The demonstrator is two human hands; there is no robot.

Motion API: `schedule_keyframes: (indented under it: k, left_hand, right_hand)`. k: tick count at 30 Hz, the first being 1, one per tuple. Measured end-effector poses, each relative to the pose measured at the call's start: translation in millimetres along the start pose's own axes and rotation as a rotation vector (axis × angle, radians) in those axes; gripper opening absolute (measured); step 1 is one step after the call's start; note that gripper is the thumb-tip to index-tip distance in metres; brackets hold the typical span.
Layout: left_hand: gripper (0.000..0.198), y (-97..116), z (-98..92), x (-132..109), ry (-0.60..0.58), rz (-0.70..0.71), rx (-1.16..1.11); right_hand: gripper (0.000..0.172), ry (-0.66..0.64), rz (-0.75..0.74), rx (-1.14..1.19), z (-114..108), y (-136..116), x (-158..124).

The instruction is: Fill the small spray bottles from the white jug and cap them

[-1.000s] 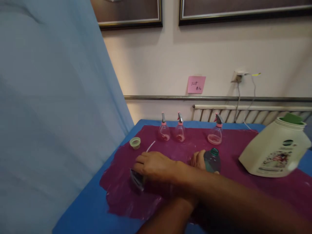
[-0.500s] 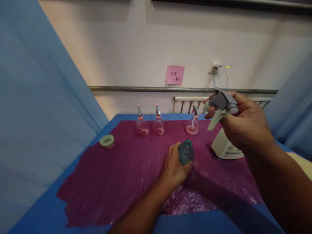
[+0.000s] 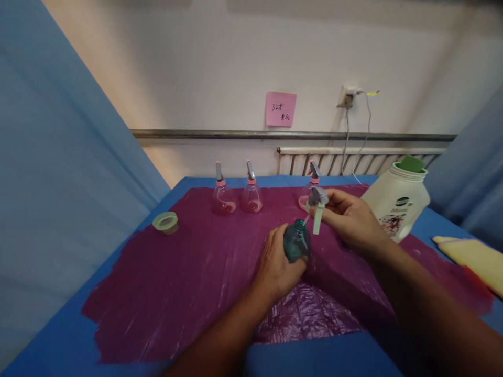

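Note:
My left hand [image 3: 278, 264] is wrapped round a dark green bottle [image 3: 295, 244] with an open neck, upright over the purple sheet [image 3: 188, 272]. In my right hand [image 3: 349, 217] is a grey and pale green spray head [image 3: 318, 201], pinched by the fingers just above and right of the bottle. Its thin tube reaches down to the bottle's mouth. Behind stand three clear spray bottles with pink collars and pink liquid: one at the left [image 3: 224, 199], one beside it [image 3: 252, 197], and one at the right [image 3: 304, 193], partly hidden by my right hand and the spray head.
A pale green cup-shaped lid [image 3: 165, 222] lies at the left. At the right stand a large white jug [image 3: 396, 201] and a yellow cloth [image 3: 475, 256] on the blue table cover [image 3: 322, 356]. Behind are a wall with a pink note [image 3: 280, 109], a socket and a radiator.
My right hand has come down and left with the spray head, bringing the tube to the bottle's mouth. The white jug now shows more fully. My left hand still holds the bottle.

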State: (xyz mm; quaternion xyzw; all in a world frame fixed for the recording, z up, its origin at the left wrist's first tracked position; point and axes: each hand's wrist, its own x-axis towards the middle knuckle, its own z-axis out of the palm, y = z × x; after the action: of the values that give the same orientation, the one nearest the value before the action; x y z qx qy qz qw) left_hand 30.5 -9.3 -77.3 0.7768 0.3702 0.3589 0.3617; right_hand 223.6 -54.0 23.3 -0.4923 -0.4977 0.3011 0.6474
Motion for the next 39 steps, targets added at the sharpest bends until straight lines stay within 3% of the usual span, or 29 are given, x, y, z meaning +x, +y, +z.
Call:
schedule_keyframes:
  k: [6,16,26,39]
  left_hand:
    - [0.086,2,-0.2,-1,-0.021,0.001,0.007]
    - [0.089,7,-0.2,-3,-0.038,0.003,-0.026]
    - [0.083,10,-0.8,-3,-0.032,0.037,-0.081]
    - [0.103,9,-2.7,-7,-0.105,0.082,0.015]
  right_hand:
    - [0.044,-0.111,0.043,-0.07,-5,38,-8]
    - [0.047,-0.174,0.062,-0.028,-7,61,-14]
    - [0.042,-0.16,0.089,0.016,-9,65,-13]
    - [0.048,0.011,0.072,0.07,4,68,-19]
